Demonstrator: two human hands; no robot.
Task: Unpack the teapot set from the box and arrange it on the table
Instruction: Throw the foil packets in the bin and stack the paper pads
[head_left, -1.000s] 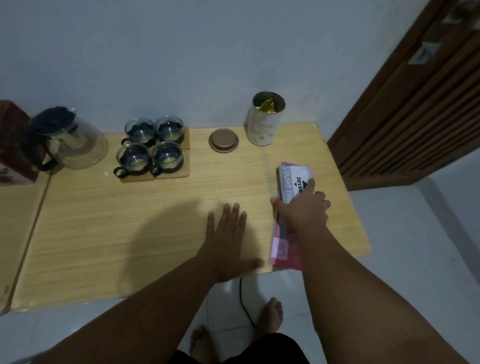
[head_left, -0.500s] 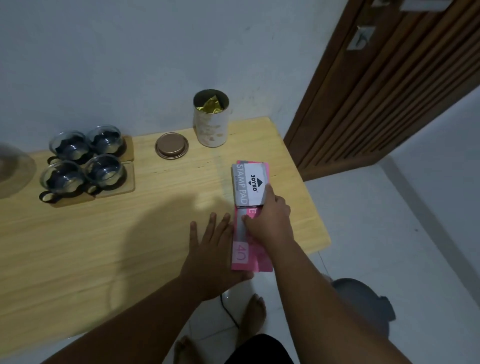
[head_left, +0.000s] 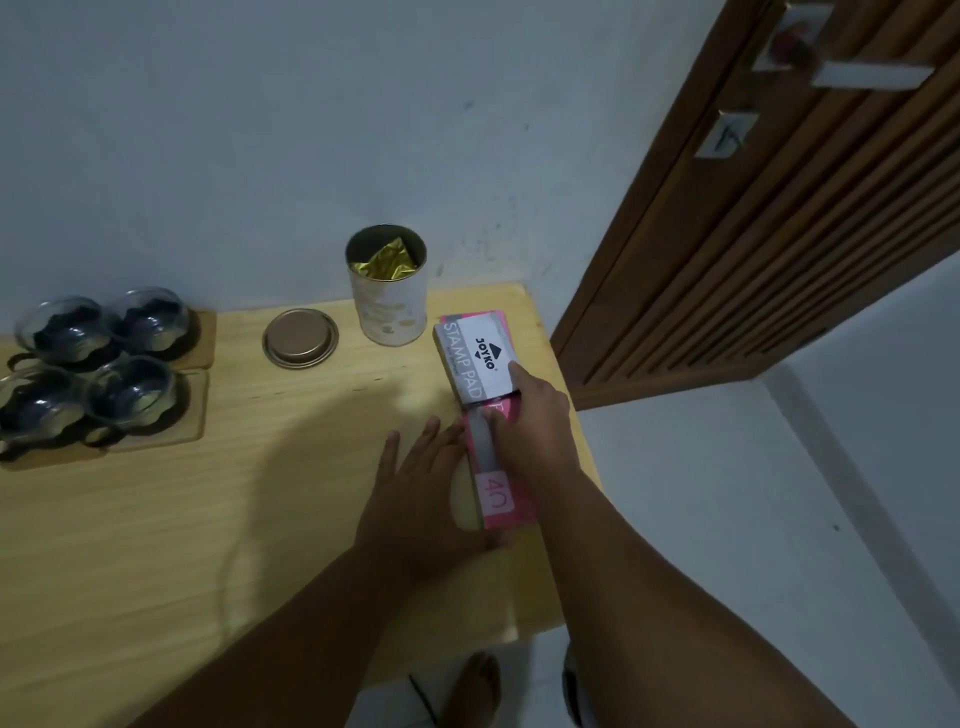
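Nearest the front edge of the wooden table (head_left: 130, 545), toward its right end, the left hand (head_left: 421, 499) lies flat and open, palm down, fingers spread, holding nothing; its outer edge touches the long side of a pink and grey stamp pad box (head_left: 480, 400). The right hand (head_left: 535, 431) rests on top of that box with its fingers curled over the middle, pressing it down rather than lifting it. The box lies lengthwise along the right edge, printed "JOYKO STAMP PAD".

Beyond it, near the far right corner, an open cylindrical tin (head_left: 387, 291) stands upright with a crumpled gold foil packet (head_left: 387, 260) inside. Its round brown lid (head_left: 300, 339) lies flat just to the left.

Along the far left part of the table, four glass teacups (head_left: 93, 364) with dark handles sit in a two-by-two group on wooden coasters (head_left: 195, 410), cups nearly touching. Whether the cups hold anything cannot be told.
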